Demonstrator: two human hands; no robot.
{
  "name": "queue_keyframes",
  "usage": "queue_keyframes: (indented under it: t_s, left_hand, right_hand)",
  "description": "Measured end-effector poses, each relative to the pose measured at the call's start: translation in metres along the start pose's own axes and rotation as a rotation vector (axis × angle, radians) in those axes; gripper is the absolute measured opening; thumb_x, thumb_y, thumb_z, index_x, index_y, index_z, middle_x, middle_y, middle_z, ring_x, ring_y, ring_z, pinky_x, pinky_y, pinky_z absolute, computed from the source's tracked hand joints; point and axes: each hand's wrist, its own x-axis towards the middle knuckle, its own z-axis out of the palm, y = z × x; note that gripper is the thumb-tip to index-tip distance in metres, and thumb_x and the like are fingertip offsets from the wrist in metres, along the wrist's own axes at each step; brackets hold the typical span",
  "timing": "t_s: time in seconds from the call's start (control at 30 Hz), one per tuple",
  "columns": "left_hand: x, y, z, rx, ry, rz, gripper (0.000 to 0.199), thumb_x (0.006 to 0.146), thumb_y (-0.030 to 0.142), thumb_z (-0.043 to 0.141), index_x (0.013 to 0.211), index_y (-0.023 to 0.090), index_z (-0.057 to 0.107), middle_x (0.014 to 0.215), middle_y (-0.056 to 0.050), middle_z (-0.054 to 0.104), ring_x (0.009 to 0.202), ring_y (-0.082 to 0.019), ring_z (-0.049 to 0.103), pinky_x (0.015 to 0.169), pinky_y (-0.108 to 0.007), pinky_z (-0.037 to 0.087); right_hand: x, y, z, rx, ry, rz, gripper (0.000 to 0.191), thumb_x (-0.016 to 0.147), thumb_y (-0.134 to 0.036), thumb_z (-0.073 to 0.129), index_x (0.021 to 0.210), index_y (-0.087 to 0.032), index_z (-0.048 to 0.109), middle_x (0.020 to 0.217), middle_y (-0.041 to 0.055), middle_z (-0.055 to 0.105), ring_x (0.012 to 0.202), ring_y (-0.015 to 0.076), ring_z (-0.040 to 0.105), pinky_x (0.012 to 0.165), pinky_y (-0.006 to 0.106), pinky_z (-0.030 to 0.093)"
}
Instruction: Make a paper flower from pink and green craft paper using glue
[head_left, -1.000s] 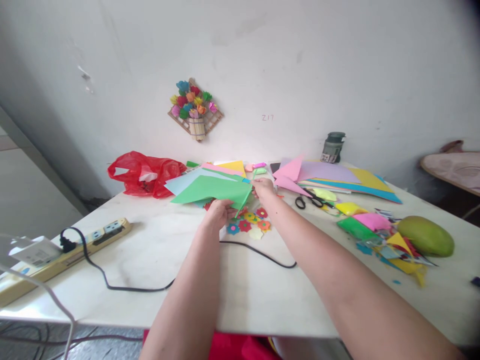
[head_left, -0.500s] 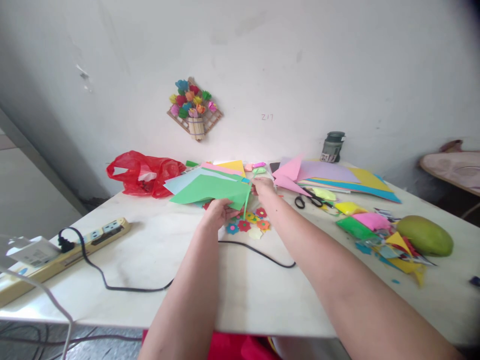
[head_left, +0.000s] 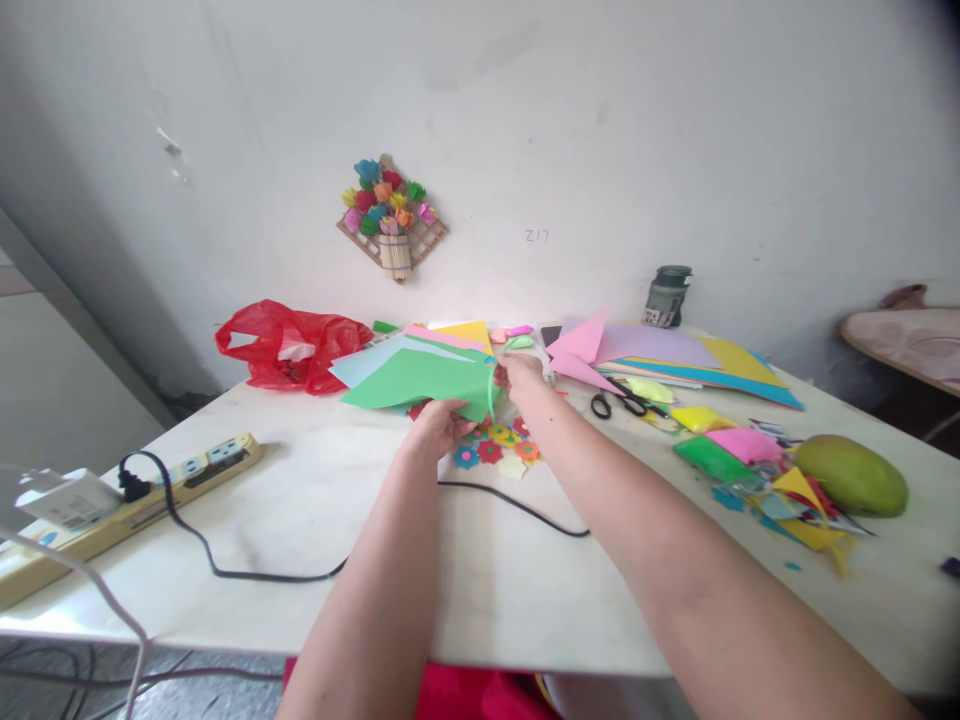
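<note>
The green sheet (head_left: pixel 416 382) lies at the middle of the work, over the near end of a stack of pale-blue, pink and yellow paper on the table (head_left: pixel 285 480). Taking the sheet as the clock's centre, the left hand (head_left: pixel 442 428) is at 5 o'clock, pinching its near edge, thumb on top and fingers underneath. The right hand (head_left: pixel 519 374) is at 3 o'clock, its fingertips at the top of a narrow green strip (head_left: pixel 492 395) that curves down beside the sheet's end; whether they pinch the strip or something else, I cannot tell. Flower-shaped cutouts (head_left: pixel 490 453) sit at 4 o'clock, just beside the left hand. Farther out at 3 o'clock are black-handled scissors (head_left: pixel 631 402), and beyond them, towards 4, a green fruit (head_left: pixel 851 476). A red bag (head_left: pixel 315 350) slumps at 10, a power strip (head_left: pixel 187 485) lies at 8, and a bottle (head_left: pixel 666 297) stands at 2.
</note>
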Motion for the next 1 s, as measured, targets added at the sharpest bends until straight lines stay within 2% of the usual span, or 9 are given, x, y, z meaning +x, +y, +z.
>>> queue_keyframes:
  t_s: [0.17, 0.33, 0.43, 0.53, 0.6, 0.77, 0.87, 1.0]
  left_hand:
    - [-0.001, 0.001, 0.001, -0.042, -0.015, -0.039, 0.021, 0.073, 0.002, 0.046, 0.093, 0.006, 0.052, 0.058, -0.006, 0.061, 0.046, -0.015, 0.060, 0.037, -0.018, 0.046]
    - [0.002, -0.001, 0.001, -0.053, 0.026, -0.018, 0.018, 0.073, 0.001, 0.045, 0.089, 0.007, 0.051, 0.052, -0.002, 0.057, 0.039, -0.011, 0.054, 0.037, -0.018, 0.046]
    - [0.001, -0.001, 0.000, -0.047, -0.005, -0.013, 0.020, 0.074, 0.002, 0.044, 0.092, 0.007, 0.050, 0.057, -0.004, 0.060, 0.044, -0.013, 0.058, 0.039, -0.019, 0.048]
    - [0.000, 0.001, -0.001, -0.042, -0.080, -0.070, 0.021, 0.075, 0.003, 0.043, 0.095, 0.006, 0.050, 0.061, -0.007, 0.062, 0.049, -0.015, 0.061, 0.041, -0.019, 0.048]
    - [-0.001, 0.002, -0.001, -0.041, -0.120, -0.096, 0.020, 0.075, 0.004, 0.042, 0.094, 0.005, 0.050, 0.062, -0.009, 0.062, 0.049, -0.015, 0.061, 0.037, -0.017, 0.045]
    - [0.000, 0.002, -0.001, -0.010, -0.112, -0.100, 0.011, 0.075, 0.006, 0.043, 0.084, 0.008, 0.050, 0.061, -0.010, 0.062, 0.038, -0.009, 0.051, 0.026, -0.012, 0.029]
    - [0.001, 0.001, -0.001, 0.003, -0.119, -0.092, 0.007, 0.076, 0.007, 0.043, 0.079, 0.009, 0.050, 0.058, -0.009, 0.060, 0.036, -0.007, 0.047, 0.026, -0.011, 0.026]
    - [0.001, -0.001, -0.002, 0.010, -0.055, -0.049, 0.003, 0.075, 0.010, 0.051, 0.074, 0.012, 0.050, 0.053, -0.003, 0.055, 0.036, -0.006, 0.046, 0.025, -0.011, 0.021]
  right_hand:
    - [0.003, 0.001, -0.001, 0.022, 0.019, -0.004, 0.018, 0.075, -0.007, 0.053, 0.062, -0.017, 0.046, 0.041, -0.0059, 0.047, 0.036, 0.0063, 0.046, 0.034, 0.015, 0.039]
    - [0.000, -0.006, 0.003, 0.022, 0.013, -0.020, 0.018, 0.075, -0.007, 0.054, 0.062, -0.017, 0.046, 0.041, -0.0064, 0.046, 0.037, 0.0063, 0.047, 0.036, 0.015, 0.040]
    - [-0.001, -0.007, 0.006, -0.003, 0.012, -0.048, 0.018, 0.074, -0.007, 0.055, 0.061, -0.016, 0.046, 0.042, -0.0059, 0.047, 0.037, 0.0062, 0.047, 0.037, 0.016, 0.042]
    - [0.003, -0.002, 0.005, -0.050, 0.032, -0.081, 0.017, 0.074, -0.007, 0.053, 0.061, -0.016, 0.047, 0.042, -0.0056, 0.046, 0.037, 0.0067, 0.047, 0.037, 0.017, 0.042]
    - [0.008, 0.004, 0.004, -0.095, 0.045, -0.105, 0.016, 0.073, -0.007, 0.053, 0.061, -0.016, 0.048, 0.042, -0.0051, 0.047, 0.036, 0.0076, 0.047, 0.037, 0.019, 0.042]
    - [0.022, 0.018, -0.003, -0.237, 0.057, -0.163, 0.007, 0.072, -0.013, 0.054, 0.066, -0.016, 0.053, 0.044, -0.0040, 0.048, 0.038, 0.0095, 0.049, 0.040, 0.021, 0.042]
    - [0.031, 0.026, -0.006, -0.338, 0.058, -0.197, 0.004, 0.072, -0.016, 0.054, 0.069, -0.015, 0.057, 0.045, -0.0030, 0.049, 0.041, 0.0112, 0.052, 0.043, 0.022, 0.042]
    - [0.042, 0.034, -0.011, -0.505, 0.060, -0.260, 0.004, 0.068, -0.015, 0.056, 0.071, -0.015, 0.059, 0.050, -0.0007, 0.053, 0.050, 0.0136, 0.057, 0.049, 0.022, 0.042]
